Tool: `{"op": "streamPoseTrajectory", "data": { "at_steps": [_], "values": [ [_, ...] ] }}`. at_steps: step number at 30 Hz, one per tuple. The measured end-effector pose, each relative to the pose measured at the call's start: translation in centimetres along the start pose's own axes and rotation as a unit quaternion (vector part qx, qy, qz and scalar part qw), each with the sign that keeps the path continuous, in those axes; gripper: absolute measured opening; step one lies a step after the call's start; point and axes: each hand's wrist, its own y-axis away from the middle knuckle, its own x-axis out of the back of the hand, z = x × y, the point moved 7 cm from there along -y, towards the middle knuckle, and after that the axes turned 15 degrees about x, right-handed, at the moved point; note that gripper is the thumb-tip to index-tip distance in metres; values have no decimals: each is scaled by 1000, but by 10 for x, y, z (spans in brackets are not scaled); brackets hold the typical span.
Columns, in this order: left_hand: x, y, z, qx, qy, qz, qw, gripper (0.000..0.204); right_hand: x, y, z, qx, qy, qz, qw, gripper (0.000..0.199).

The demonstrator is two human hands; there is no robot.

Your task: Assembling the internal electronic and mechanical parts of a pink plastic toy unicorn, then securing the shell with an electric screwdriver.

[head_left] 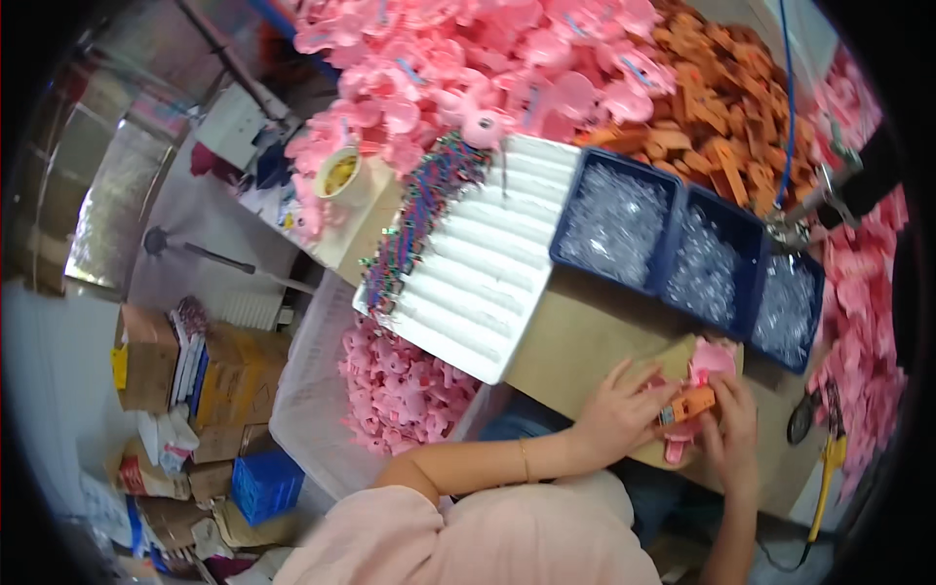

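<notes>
- Pink plastic piece [710, 363] with an orange part [688, 404] on it was held between both hands, near the front edge of the cardboard worktop [575, 341].
- Left hand [616, 411] grasped the orange part from the left side, with the fingers curled on it.
- Right hand [733, 429] gripped the pink piece from the right, with the thumb pressed on it.
- Behind the hands, three blue trays [668, 255] with clear small parts stood in a row.
- White ribbed tray [478, 263] lay at the left edge of the worktop, with colourful small items [419, 210] along its left side.
- Heaps of pink pieces [468, 68] and orange pieces [721, 107] lay at the far edge.
- Yellow-handled tool [827, 468] lay near the right edge.
</notes>
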Motion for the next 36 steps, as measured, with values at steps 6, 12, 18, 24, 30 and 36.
{"op": "streamPoseTrajectory", "data": {
  "at_steps": [6, 12, 18, 24, 30, 36],
  "values": [
    [75, -20, -33, -18, -5, 59, 998, 38, 4, 23, 7, -32, 37, 128, 991, 34],
    [207, -150, -135, 51, -359, 319, 876, 33, 13, 13, -9, -114, -76, 195, 971, 11],
    [244, -173, -245, 284, 32, 190, 939, 28, 20, -5, -41, -12, 12, 183, 983, 8],
    [267, -160, -220, 142, 483, 152, 850, 21, 17, -6, -29, -60, -56, 192, 978, 8],
    [248, -105, -157, 183, 412, 148, 880, 22, 9, -19, -59, -14, -79, 182, 980, 7],
    [197, -47, -177, 327, 483, 77, 808, 21, -6, -29, -74, 53, -81, 113, 989, 9]
  ]
}}
